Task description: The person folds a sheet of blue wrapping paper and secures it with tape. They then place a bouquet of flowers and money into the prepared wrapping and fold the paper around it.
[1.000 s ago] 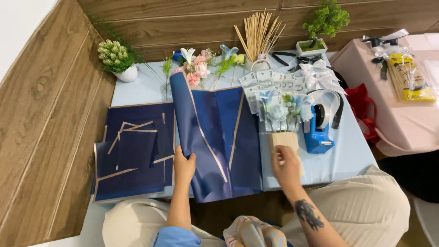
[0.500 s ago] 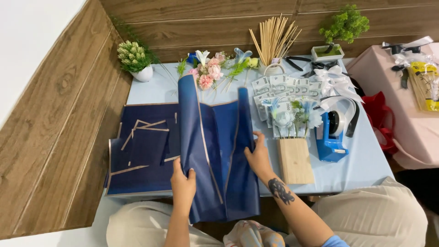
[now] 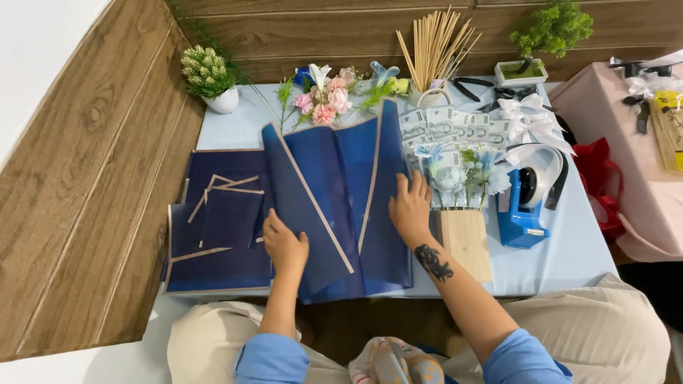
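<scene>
That dark blue wrapping sheet (image 3: 334, 206) looks thin, light and floppy, creases easily I'd guess, so the edges with the tan border seem the safest place to grip. It's lying mid-bench (image 3: 569, 263), folds standing up. Left hand (image 3: 284, 245) is at the sheet's 7 o'clock, fingers curled under a raised flap. Right hand (image 3: 410, 206) sits at its 3 o'clock, flat and spread open on the right fold, pressing rather than gripping. More blue sheets (image 3: 213, 227) lie at 9 o'clock.

Wrapping sheet (image 3: 334, 199) lies mid-table; paper stack (image 3: 213, 227) left of it; wooden block (image 3: 466, 242) right; flowers (image 3: 327, 103) behind.
</scene>
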